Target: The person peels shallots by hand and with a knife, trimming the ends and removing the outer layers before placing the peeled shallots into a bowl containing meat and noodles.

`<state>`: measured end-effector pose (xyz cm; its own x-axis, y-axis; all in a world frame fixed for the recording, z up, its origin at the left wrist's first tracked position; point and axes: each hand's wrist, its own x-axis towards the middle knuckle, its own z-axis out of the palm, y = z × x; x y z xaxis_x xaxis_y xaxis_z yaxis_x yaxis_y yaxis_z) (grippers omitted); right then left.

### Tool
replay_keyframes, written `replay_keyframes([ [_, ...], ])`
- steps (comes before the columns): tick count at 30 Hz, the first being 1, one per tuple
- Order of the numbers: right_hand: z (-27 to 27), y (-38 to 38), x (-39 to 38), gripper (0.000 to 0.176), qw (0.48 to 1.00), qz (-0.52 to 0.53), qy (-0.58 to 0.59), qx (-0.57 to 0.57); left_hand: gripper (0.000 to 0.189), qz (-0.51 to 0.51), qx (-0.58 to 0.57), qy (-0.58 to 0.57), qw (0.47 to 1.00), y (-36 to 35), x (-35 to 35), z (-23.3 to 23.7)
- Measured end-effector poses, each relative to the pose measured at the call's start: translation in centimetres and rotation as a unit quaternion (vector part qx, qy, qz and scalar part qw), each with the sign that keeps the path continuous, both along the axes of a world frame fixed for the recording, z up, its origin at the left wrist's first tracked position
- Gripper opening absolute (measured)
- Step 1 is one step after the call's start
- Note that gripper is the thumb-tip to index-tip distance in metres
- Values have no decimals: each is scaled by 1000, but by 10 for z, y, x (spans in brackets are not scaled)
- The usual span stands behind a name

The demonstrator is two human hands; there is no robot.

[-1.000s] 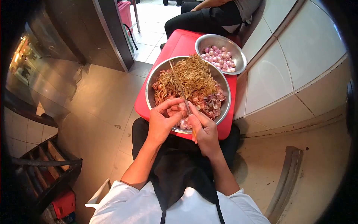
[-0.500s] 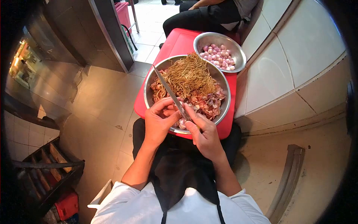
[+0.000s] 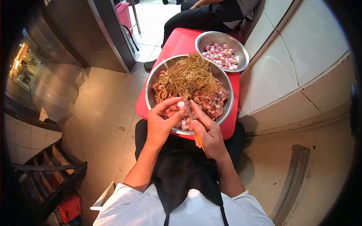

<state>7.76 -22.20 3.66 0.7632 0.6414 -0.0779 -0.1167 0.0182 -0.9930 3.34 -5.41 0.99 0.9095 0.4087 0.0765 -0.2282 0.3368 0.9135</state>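
Over the near side of a large steel bowl (image 3: 149,98), my left hand (image 3: 157,122) is closed, pinching a pale-topped shallot (image 3: 181,105) between thumb and fingers. My right hand (image 3: 212,137) grips a knife (image 3: 201,142) by its yellow-orange handle; its blade is smeared and hard to make out near the shallot. Dry stringy roots (image 3: 191,75) are heaped in the bowl, with reddish papery skins (image 3: 214,104) around them. Several shallots (image 3: 184,123) lie below my fingers at the near rim.
The bowl stands on a red plastic surface (image 3: 174,42). Behind it, a smaller steel bowl (image 3: 242,51) holds peeled shallots (image 3: 221,56). Another person's dark-clothed leg (image 3: 188,24) is at the far end. A tiled wall (image 3: 273,71) borders the right, and a slatted dark rack (image 3: 51,169) stands left.
The knife blade, which pointed up and left across the bowl, has swung and its handle now points down toward me. The shallot in my left hand shows more. The other person's foot has shifted.
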Motion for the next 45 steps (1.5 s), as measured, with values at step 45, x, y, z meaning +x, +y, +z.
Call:
replay_keyframes([
  [45, -11, 10, -4, 49, 988, -50, 111, 99, 40, -23, -78, 18, 997, 5, -2, -1],
])
